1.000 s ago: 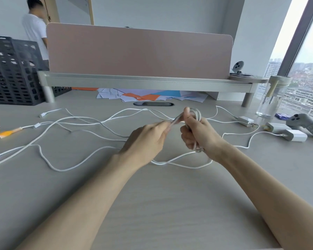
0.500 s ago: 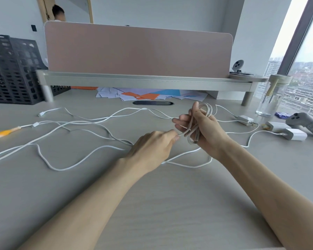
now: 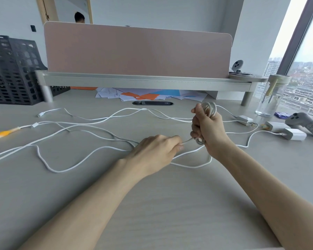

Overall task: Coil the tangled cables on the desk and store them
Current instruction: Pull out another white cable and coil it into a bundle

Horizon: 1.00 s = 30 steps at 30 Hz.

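Several white cables [image 3: 90, 131] lie tangled across the grey desk [image 3: 152, 204]. My right hand [image 3: 209, 129] grips a small coil of white cable [image 3: 209, 108], its loops showing above and below my fist. My left hand [image 3: 156, 152] pinches the free run of that same cable just left of the coil, low over the desk. A slack loop [image 3: 193, 166] trails on the desk under both hands. White chargers [image 3: 294, 134] sit at the cable ends on the right. A yellow-orange cable [image 3: 3, 132] lies at the far left.
A grey monitor shelf [image 3: 143, 82] with a pink divider [image 3: 137, 51] spans the back, coloured papers [image 3: 148, 95] beneath it. Black mesh file racks [image 3: 11, 69] stand back left. A glass bottle [image 3: 270, 98] and grey controller [image 3: 304, 122] sit at right. A person's head [image 3: 79, 17] shows behind the divider.
My left hand dropped from beside the coil down toward the desk, drawing cable along. My right hand turned upright with the coil. The person in the background moved behind the divider.
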Motion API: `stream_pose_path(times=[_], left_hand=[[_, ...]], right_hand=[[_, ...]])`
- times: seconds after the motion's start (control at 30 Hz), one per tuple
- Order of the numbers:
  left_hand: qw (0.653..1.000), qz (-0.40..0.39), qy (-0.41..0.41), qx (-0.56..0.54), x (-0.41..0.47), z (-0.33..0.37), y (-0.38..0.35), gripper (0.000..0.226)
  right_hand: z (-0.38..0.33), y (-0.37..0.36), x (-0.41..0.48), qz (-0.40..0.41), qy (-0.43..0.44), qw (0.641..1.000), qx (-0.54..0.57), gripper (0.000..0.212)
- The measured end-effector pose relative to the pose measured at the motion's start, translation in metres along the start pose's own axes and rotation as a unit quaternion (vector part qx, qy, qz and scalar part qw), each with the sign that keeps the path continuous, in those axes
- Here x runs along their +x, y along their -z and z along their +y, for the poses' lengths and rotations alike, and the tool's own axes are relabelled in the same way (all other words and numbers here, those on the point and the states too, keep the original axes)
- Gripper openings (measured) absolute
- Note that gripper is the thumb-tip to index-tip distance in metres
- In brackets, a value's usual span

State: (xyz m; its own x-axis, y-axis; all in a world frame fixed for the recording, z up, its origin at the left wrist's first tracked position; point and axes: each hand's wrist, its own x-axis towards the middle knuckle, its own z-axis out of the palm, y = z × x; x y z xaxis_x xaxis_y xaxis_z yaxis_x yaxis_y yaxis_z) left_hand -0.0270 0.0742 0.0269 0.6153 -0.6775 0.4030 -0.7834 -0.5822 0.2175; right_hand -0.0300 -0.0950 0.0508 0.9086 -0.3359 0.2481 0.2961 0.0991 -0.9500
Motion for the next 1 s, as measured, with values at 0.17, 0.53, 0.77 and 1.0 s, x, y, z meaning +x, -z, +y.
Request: stream_pose_path(times=[0.17,0.53,0.77,1.0], left_hand=[[0.998,0.027,-0.054,0.014,-0.002,0.003,0.0,0.028],[0.974,0.2,-0.102,0.018,0.007,-0.024,0.024,0.036],[0.976,0.189,-0.097,-0.045,0.009,-0.023,0.021,0.027],[0.978,0.165,-0.003,-0.124,0.007,-0.026,0.015,0.035]], right_hand=[[0.011,0.003,0.003,-0.009,0.053,0.979,-0.196,0.025],[-0.012,-0.009,-0.021,-0.28,-0.118,0.887,-0.348,0.101],[-0.016,-0.006,-0.03,-0.389,-0.174,0.841,-0.335,0.043],[-0.011,-0.007,-0.018,-0.254,-0.107,0.946,-0.172,0.047]])
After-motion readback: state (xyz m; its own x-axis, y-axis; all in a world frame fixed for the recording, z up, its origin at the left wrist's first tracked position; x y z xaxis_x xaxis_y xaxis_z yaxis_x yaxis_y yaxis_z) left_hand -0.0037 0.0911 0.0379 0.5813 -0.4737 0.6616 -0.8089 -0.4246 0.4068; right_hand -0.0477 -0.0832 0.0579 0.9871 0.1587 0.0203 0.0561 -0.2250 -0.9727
